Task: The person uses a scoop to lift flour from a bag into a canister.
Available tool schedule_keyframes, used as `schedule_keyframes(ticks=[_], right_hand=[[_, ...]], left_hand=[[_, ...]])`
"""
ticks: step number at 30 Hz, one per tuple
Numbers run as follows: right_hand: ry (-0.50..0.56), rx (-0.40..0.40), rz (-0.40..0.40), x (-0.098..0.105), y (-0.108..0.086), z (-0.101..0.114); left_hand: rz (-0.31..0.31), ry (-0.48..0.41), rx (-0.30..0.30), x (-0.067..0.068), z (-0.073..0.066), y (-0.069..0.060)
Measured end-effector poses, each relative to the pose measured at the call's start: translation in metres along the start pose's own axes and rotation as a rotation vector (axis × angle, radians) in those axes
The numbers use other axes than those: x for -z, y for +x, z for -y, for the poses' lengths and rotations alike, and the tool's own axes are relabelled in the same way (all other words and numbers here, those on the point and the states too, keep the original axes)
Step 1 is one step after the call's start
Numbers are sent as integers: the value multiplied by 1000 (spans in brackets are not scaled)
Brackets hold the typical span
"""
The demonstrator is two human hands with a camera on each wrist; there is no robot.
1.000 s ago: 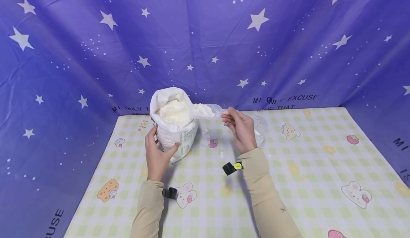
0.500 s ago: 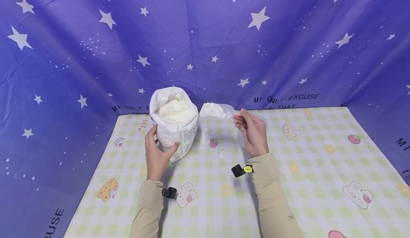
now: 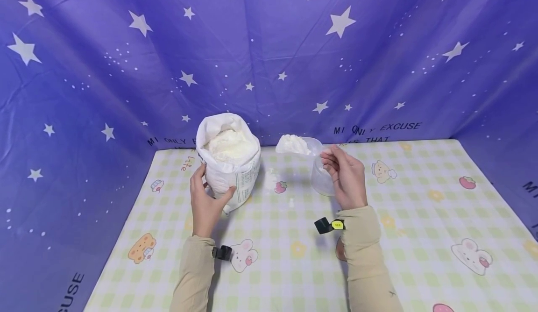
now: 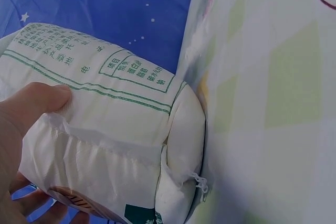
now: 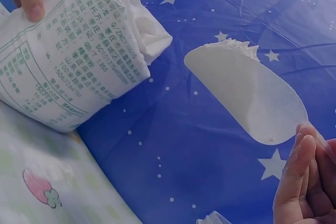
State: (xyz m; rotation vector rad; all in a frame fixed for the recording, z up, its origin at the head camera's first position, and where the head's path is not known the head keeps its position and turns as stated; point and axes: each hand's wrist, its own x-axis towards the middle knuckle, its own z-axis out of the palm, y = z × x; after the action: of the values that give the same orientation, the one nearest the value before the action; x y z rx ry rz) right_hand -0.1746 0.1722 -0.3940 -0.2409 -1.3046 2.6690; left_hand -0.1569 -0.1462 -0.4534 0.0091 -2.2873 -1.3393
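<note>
While the left hand [image 3: 206, 204] holds the near left side of an open white bag [image 3: 235, 181], its thumb lies across the front and its fingers reach around the other side. The bag stands on the checked tablecloth [image 3: 260, 279], before the blue starry curtain [image 3: 252, 36], and pale powder [image 3: 229, 146] shows in its wide mouth. Green print covers part of the bag's wall, as both wrist views show. Just right of the bag, a whitish patch [image 3: 271, 180] marks the cloth beside a printed strawberry [image 3: 280, 187].

Farther right, a clear scoop [image 3: 312, 145] hangs in the air above the cloth, apart from the bag, its bowl pointing left and heaped with white powder [image 3: 293, 144] toward the tip. Below and right of the bowl stands a clear container [image 3: 322, 183], partly hidden behind the right hand [image 3: 346, 179]. That hand pinches the scoop's handle between thumb and fingers; whether it touches the container, I cannot tell. Black bands with small attachments sit at both beige sleeves [image 3: 367, 251].
</note>
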Motion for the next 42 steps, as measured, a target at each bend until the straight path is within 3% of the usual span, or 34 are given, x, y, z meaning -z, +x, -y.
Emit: schedule_keyframes(ticks=[42], right_hand=[[162, 54, -65, 44, 5, 32]], left_hand=[[-7, 13, -3, -1, 1, 1]])
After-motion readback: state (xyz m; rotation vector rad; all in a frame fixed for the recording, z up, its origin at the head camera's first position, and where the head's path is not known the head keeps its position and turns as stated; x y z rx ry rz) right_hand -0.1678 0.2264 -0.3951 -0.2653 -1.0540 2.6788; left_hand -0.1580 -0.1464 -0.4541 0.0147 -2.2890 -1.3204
